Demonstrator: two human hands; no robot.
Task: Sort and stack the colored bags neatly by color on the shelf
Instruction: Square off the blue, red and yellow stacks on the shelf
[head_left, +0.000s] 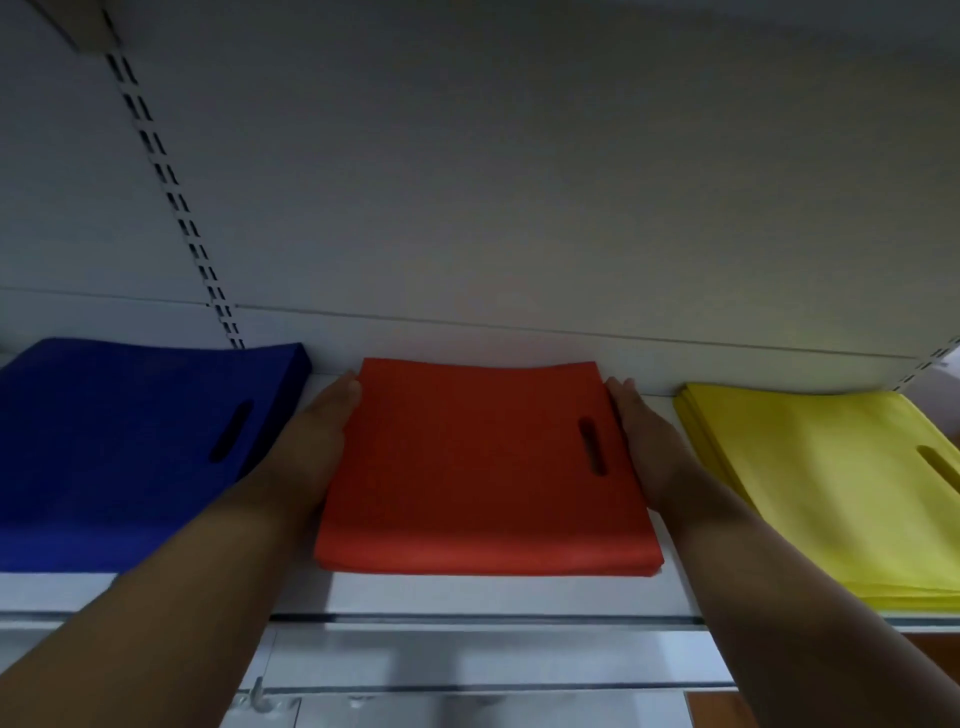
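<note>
Three flat stacks of bags lie side by side on the white shelf. The blue stack is on the left, the red stack in the middle, the yellow stack on the right. Each top bag shows a slot handle. My left hand lies flat against the red stack's left side, fingers straight. My right hand presses flat against its right side. The stack sits squared between both palms.
The shelf's white back panel rises close behind the stacks, with a slotted upright at the left. Narrow gaps of bare shelf separate the stacks. A lower shelf edge runs below.
</note>
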